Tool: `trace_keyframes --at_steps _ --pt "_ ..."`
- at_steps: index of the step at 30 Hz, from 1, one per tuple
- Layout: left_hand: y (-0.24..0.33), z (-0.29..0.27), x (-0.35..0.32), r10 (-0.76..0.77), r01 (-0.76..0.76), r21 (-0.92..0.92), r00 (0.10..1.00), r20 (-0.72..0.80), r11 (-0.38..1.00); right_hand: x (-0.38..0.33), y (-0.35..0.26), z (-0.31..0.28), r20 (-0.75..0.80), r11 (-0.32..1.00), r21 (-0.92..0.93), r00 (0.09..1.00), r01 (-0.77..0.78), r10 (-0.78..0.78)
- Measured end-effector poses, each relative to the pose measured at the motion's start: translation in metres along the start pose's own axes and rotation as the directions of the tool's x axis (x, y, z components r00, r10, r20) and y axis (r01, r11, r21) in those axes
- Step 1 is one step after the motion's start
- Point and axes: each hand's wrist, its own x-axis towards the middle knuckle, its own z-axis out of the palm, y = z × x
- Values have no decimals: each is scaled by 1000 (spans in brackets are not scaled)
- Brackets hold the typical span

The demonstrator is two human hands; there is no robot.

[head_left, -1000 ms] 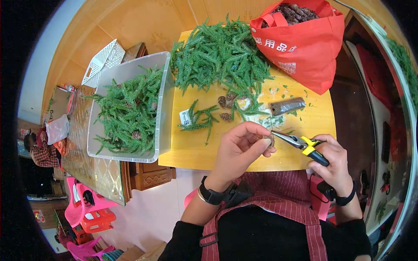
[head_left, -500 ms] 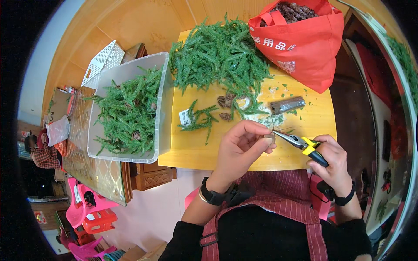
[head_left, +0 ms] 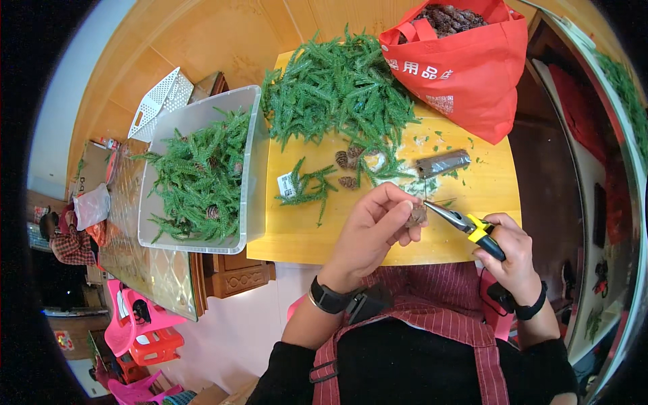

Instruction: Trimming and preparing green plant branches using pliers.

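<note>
Between the fingers of my left hand point(head_left: 374, 229) sits a small brown pine cone point(head_left: 418, 216), partly covered by the thumb. My right hand point(head_left: 511, 251) grips needle-nose pliers point(head_left: 480, 235) with yellow and black handles. The jaws reach left to the cone's edge, where a thin dark wire stands up from their tip. Whether the jaws pinch the wire is too small to tell. Just beyond lies a plastic-wrapped bundle of brown wires point(head_left: 442, 163). Several pine cones point(head_left: 347, 181) and a short green sprig point(head_left: 312, 185) with a white tag rest on the yellow table point(head_left: 290, 236).
A heap of green fir sprigs point(head_left: 337, 91) covers the table's far side. Behind it to the right stands a red bag point(head_left: 466, 81) full of cones. At left is a clear plastic bin point(head_left: 255, 169) of sprigs with cones. A person point(head_left: 71, 243) is at far left.
My left hand has turned a little, so more of the pine cone shows beside the thumb. The pliers stay at the wire with hardly any movement.
</note>
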Motion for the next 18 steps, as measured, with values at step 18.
trace_keyframes --at_steps 18 --pt "-3 10 0 178 -172 171 984 -21 970 -2 -4 -4 -7 992 73 995 -100 101"
